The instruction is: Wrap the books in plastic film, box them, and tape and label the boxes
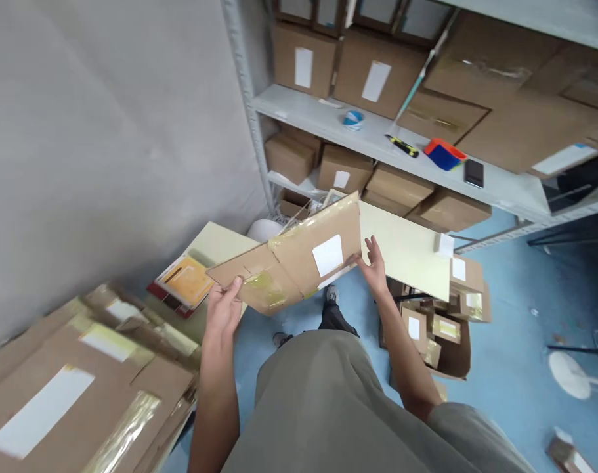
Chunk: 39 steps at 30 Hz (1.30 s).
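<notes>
A flattened cardboard box point(299, 263), tilted in the air in front of my body, has a white label point(328, 255) and strips of clear tape. My left hand point(224, 310) grips its left corner, thumb on the near face. At the lower right edge, my right hand point(372, 268) holds it with the thumb against the cardboard, while the other fingers extend past the edge. Behind the box, a pale yellow tabletop point(407, 246) shows on the right. Another pale surface on the left carries an orange-and-white packet point(186, 281).
Flattened cardboard boxes point(57, 394) are stacked at lower left. A carton of small boxes point(456, 355) stands on the blue floor at right. The metal shelf point(318, 121) ahead holds cartons, a tape roll point(352, 120), a utility knife point(402, 146) and a phone point(474, 173).
</notes>
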### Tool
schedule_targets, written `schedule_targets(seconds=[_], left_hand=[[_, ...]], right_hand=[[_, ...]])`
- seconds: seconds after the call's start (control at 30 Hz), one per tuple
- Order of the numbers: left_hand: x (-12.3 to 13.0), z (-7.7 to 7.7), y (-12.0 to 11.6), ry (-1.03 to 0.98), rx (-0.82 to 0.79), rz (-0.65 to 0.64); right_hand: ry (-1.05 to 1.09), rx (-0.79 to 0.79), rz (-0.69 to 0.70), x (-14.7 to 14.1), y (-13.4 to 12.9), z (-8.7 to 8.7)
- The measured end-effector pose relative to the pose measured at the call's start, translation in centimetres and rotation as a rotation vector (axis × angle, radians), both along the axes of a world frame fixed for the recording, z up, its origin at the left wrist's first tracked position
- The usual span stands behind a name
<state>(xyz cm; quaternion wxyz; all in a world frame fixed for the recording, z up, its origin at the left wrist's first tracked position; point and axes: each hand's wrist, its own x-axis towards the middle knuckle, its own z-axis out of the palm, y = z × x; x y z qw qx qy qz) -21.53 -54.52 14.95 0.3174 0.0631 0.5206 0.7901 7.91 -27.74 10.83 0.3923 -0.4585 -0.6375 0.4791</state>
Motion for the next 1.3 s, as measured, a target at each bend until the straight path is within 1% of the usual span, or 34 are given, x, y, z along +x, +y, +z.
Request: schedule_targets(seconds=[0.07, 0.13, 0.2, 0.27, 0.33, 0.4, 0.47, 0.57, 0.67, 0.73, 0.8, 0.93, 1.07, 1.13, 1.2, 1.27, 1.3], left_hand=[[1.0, 0.0, 3.9, 0.021, -0.038, -0.136], [2.3, -0.3, 8.0, 0.052, -0.072, -0.246], [3.7, -1.0, 12.5, 0.097, -0.093, -0.295], [5.2, -2.3, 17.4, 0.165, -0.113, -0.285], [6.8, -3.9, 22.5, 0.239, -0.143, -0.28], [8.6, -5.7, 27.5, 0.284, -0.169, -0.316], [10.7, -7.2, 31.9, 0.299, -0.173, -0.383], [13.8, -8.5, 37.5, 0.315, -0.158, -0.483], [16.5, -9.2, 41.6, 0.331, -0.171, -0.546], [17.9, -9.5, 43.7, 0.332, -0.199, -0.561], [18.8, -9.7, 45.3, 0.33, -0.214, -0.588], [19.9, -9.6, 47.0, 0.346, -0.204, -0.666], [20.2, -10.1, 47.1, 0.386, -0.224, -0.724], [20.2, -10.6, 46.7, 0.394, -0.283, -0.71], [20.3, -11.1, 46.0, 0.376, -0.377, -0.688], [20.4, -11.3, 45.3, 0.337, -0.448, -0.694], [20.5, -11.3, 44.9, 0.31, -0.456, -0.713]], right_hand=[[0.069, -0.026, 0.059, 3.4, 2.3, 0.1], [0.146, -0.091, 0.122, 6.5, 4.7, -0.2], [0.213, -0.148, 0.126, 9.3, 7.3, -1.0], [0.258, -0.18, 0.082, 11.6, 10.0, -1.9], [0.285, -0.187, 0.04, 13.6, 12.8, -2.9], [0.291, -0.175, -0.005, 15.4, 15.7, -3.7], [0.265, -0.153, -0.064, 17.3, 18.5, -4.5], [0.15, -0.09, -0.177, 20.4, 22.0, -5.5], [0.03, -0.051, -0.268, 23.2, 24.3, -6.5], [-0.008, -0.073, -0.306, 24.5, 25.3, -7.1], [-0.021, -0.11, -0.329, 25.2, 26.0, -7.5], [-0.015, -0.141, -0.343, 24.9, 26.8, -8.2], [-0.014, -0.208, -0.311, 23.6, 26.5, -8.7], [-0.001, -0.248, -0.248, 23.4, 25.7, -8.9], [0.02, -0.294, -0.18, 23.6, 24.9, -8.8], [0.053, -0.349, -0.153, 24.0, 24.5, -8.4], [0.073, -0.378, -0.152, 24.2, 24.5, -8.2]])
